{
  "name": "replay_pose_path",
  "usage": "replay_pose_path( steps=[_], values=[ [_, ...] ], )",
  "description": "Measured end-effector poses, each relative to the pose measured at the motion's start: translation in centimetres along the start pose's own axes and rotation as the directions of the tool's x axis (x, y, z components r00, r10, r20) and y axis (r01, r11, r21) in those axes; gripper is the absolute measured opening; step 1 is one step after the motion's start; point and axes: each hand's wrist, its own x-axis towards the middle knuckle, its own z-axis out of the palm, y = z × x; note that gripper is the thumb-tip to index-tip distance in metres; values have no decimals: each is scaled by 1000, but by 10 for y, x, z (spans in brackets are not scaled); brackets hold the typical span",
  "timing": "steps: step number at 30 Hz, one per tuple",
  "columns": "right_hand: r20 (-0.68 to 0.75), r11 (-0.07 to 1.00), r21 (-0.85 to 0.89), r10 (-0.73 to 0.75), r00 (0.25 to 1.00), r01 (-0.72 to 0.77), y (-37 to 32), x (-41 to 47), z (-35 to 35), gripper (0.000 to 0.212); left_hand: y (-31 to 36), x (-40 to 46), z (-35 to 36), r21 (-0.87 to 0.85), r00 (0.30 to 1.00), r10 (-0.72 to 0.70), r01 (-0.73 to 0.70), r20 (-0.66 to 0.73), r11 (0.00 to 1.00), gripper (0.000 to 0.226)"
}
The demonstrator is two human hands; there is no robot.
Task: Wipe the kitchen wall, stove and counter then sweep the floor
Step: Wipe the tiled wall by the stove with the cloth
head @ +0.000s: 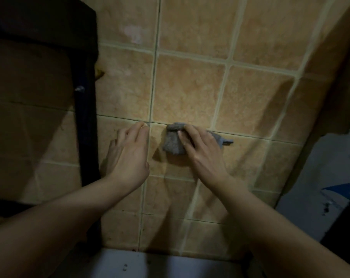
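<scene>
On the beige tiled kitchen wall (190, 87), the right hand (202, 151) presses a crumpled grey cloth (173, 141) with nearly straight fingers at a grout line, while the left hand (130, 157) rests flat and open just beside it, holding nothing.

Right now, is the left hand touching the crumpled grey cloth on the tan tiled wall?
Apart. The head view shows bare tile between the left hand and the grey cloth, which the right hand presses.

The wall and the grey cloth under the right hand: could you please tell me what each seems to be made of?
Wall: likely glazed ceramic tile, mottled tan squares split by pale grout lines, slight sheen. Grey cloth: soft, matte woven or knit fabric, bunched into folds.
</scene>
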Motion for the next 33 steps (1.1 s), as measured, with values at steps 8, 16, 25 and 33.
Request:
replay_pose_path(
  steps=[8, 16, 25, 33],
  values=[
    [-162, 997, 58, 67, 985, -58, -21, 44, 1, 45, -12, -8, 1, -162, 987, -156, 148, -39, 976, 73],
    [-172, 999, 23, 44, 984, -40, -47, 60, 7, 44, -40, -26, -5, -131, 977, -206, 198, -56, 972, 77],
    [-44, 966, -46, -258, 965, 256, -74, 46, 28, 48, -56, -26, -16, -133, 975, -204, 190, -93, 973, 74],
    [-185, 997, -19, 69, 980, -74, -84, 128, 7, 54, -75, -22, -25, -130, 973, -179, 160, -147, 978, 71]
  ],
)
